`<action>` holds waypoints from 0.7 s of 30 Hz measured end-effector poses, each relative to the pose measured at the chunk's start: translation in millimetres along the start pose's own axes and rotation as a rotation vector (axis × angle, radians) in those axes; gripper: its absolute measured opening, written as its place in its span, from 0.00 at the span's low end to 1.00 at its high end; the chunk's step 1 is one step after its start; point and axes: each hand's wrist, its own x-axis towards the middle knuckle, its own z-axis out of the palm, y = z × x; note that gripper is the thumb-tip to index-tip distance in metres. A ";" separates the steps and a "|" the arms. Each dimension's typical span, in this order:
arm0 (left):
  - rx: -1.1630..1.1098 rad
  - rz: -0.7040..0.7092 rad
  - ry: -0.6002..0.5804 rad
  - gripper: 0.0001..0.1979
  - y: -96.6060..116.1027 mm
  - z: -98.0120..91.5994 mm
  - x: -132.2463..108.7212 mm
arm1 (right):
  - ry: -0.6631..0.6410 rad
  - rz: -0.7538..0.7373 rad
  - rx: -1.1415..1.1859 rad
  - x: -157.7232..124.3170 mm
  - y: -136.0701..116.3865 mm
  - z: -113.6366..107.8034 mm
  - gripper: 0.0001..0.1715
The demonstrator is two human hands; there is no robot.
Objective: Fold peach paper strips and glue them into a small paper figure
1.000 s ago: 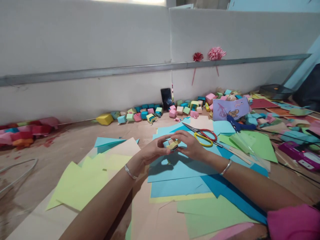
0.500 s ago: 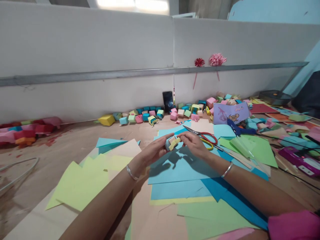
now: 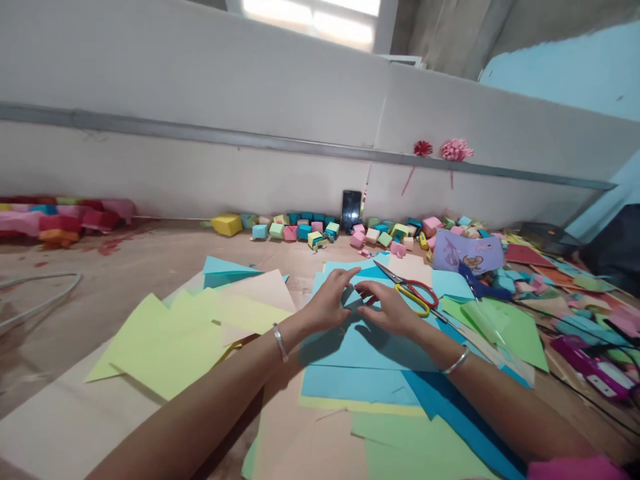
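My left hand [image 3: 330, 301] is held over a stack of light blue paper sheets [image 3: 365, 383], fingers apart and nothing visible in them. Facing it, with a narrow gap between, my right hand [image 3: 387, 308] has its fingers loosely curved and parted, also without anything visible in its grasp. Just beyond the right hand lie two pairs of scissors, one with red handles [image 3: 424, 293] and one with yellow handles [image 3: 413, 303]. The small paper box held earlier cannot be made out now.
Yellow paper sheets [image 3: 165, 347] lie to the left. Small folded paper boxes [image 3: 303, 231] line the wall beside an upright phone [image 3: 351, 210]. Toward the right are a purple drawn-on card [image 3: 467, 252], a blue glue gun [image 3: 483, 283] and a magenta power strip [image 3: 593, 367] with cables.
Both hands have come off the small blue and yellow paper box, which is no longer visible. Their fingers have parted. The camera view has tilted.
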 end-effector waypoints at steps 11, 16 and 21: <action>0.291 -0.123 0.383 0.38 -19.0 11.3 1.6 | -0.049 0.055 -0.220 109.5 28.5 -26.5 0.16; 0.380 -0.115 0.263 0.18 -24.3 12.7 -3.7 | 0.004 0.192 -0.438 191.2 53.5 -33.3 0.17; 0.417 -0.103 0.194 0.16 -31.7 14.6 -4.5 | -0.055 0.295 -0.652 217.3 79.8 -20.7 0.19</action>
